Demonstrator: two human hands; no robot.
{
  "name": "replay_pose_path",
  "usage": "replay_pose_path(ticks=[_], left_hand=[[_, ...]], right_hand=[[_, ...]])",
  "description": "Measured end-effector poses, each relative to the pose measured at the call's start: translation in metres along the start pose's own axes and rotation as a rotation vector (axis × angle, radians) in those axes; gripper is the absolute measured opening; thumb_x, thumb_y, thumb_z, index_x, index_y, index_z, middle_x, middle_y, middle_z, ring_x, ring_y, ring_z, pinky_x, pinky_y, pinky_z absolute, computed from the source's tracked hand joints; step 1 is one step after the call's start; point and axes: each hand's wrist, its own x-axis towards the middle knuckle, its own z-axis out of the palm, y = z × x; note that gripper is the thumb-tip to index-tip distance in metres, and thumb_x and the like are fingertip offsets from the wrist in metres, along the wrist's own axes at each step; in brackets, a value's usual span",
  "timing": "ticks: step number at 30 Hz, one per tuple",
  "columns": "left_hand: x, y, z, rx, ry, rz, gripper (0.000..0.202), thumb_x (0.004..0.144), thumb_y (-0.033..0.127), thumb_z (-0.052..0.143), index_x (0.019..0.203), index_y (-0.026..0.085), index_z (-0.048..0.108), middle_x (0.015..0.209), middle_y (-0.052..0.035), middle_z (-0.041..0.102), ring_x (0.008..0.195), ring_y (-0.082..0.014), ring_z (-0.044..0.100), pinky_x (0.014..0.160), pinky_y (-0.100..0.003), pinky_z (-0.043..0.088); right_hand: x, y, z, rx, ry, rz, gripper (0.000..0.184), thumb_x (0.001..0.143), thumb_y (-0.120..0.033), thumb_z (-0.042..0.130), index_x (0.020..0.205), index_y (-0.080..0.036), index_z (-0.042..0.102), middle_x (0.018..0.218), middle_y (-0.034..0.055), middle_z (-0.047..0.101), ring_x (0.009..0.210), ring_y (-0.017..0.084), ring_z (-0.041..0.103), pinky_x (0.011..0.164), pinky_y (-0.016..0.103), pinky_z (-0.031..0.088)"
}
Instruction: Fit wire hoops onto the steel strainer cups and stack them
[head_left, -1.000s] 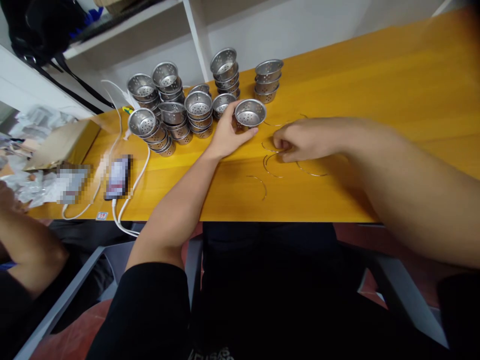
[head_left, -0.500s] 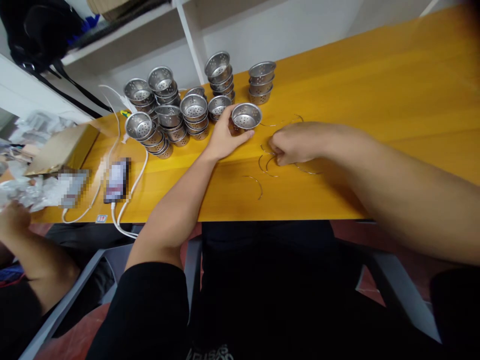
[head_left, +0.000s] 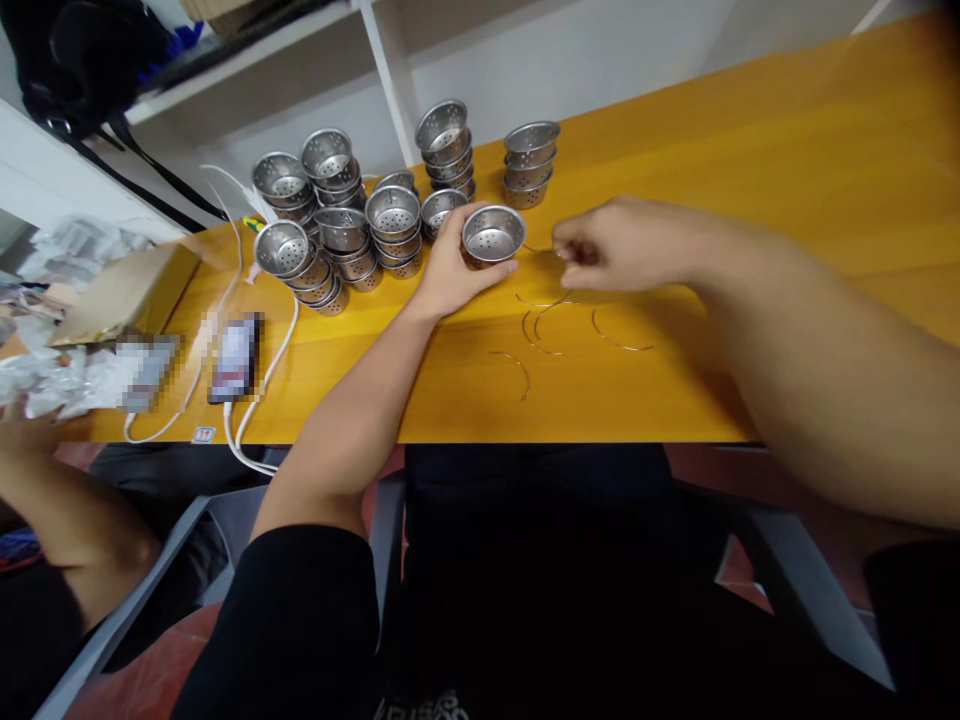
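My left hand [head_left: 450, 270] is wrapped round a perforated metal cup [head_left: 493, 236], with the thumb at its front side. The cup stands upright with its mouth up and looks empty. Right of the cup, my right hand [head_left: 592, 247] is closed just over the table, fingertips pressed together; whatever they hold is hidden. A thin wire runs between the cup and these fingertips, and I cannot tell if they grip it. Several curved thin wires [head_left: 523, 375] lie on the wood in front of both hands.
Stacks of similar perforated cups [head_left: 395, 215] stand behind and left of my left hand, with another stack [head_left: 531, 150] farther back. A phone [head_left: 234, 360] with white cables lies left on the table [head_left: 787, 150]. Beyond it are a cardboard box [head_left: 135, 290] and another person's arm [head_left: 67, 500].
My right hand has moved away from me, off the wires in front, toward the wire beside the cup. My left hand keeps its hold on the cup.
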Motion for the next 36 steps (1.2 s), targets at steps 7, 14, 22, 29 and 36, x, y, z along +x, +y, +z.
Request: replay_pose_path(ticks=[7,14,22,29,36], left_hand=[[0.005,0.017,-0.002,0.040,0.095,-0.066,0.117,0.079,0.114,0.101,0.161,0.036,0.071,0.154,-0.0111,0.073,0.156,-0.0421,0.075,0.144,-0.072,0.059],[0.003,0.028,-0.002,0.012,0.123,-0.157,0.111,0.083,0.106,0.106,0.158,0.032,0.070,0.154,-0.0122,0.078,0.153,-0.0402,0.079,0.143,-0.069,0.063],[0.002,0.023,0.000,-0.006,0.069,-0.148,0.117,0.084,0.109,0.101,0.162,0.029,0.064,0.153,-0.0153,0.078,0.151,-0.0423,0.079,0.140,-0.070,0.065],[0.002,0.022,0.000,-0.025,0.069,-0.138,0.117,0.082,0.106,0.106,0.160,0.030,0.065,0.151,-0.0135,0.080,0.146,-0.0394,0.082,0.139,-0.066,0.067],[0.001,0.023,-0.001,-0.015,0.036,-0.109,0.113,0.086,0.104,0.106,0.160,0.030,0.064,0.151,-0.0116,0.081,0.144,-0.0377,0.083,0.137,-0.065,0.069]], right_hand=[[0.005,0.008,-0.002,0.152,0.042,0.131,0.024,0.114,-0.013,0.074,0.136,-0.018,0.083,0.134,0.0190,0.092,0.112,0.031,0.080,0.104,0.044,0.058],[0.007,0.022,-0.001,0.080,0.007,0.075,0.039,0.120,-0.012,0.067,0.153,-0.012,0.087,0.149,0.0257,0.092,0.123,0.036,0.083,0.112,0.049,0.058],[0.005,0.013,0.010,0.156,-0.250,-0.046,0.034,0.118,-0.028,0.084,0.151,-0.020,0.089,0.127,0.0126,0.091,0.109,0.033,0.081,0.104,0.046,0.058],[0.005,-0.006,0.014,-0.025,-0.260,-0.062,0.010,0.115,-0.025,0.074,0.116,-0.026,0.084,0.110,0.0079,0.088,0.093,0.029,0.074,0.091,0.044,0.051],[0.009,-0.027,0.022,-0.215,-0.284,-0.016,0.003,0.106,-0.030,0.079,0.105,-0.030,0.081,0.107,0.0096,0.084,0.092,0.034,0.073,0.081,0.046,0.047]])
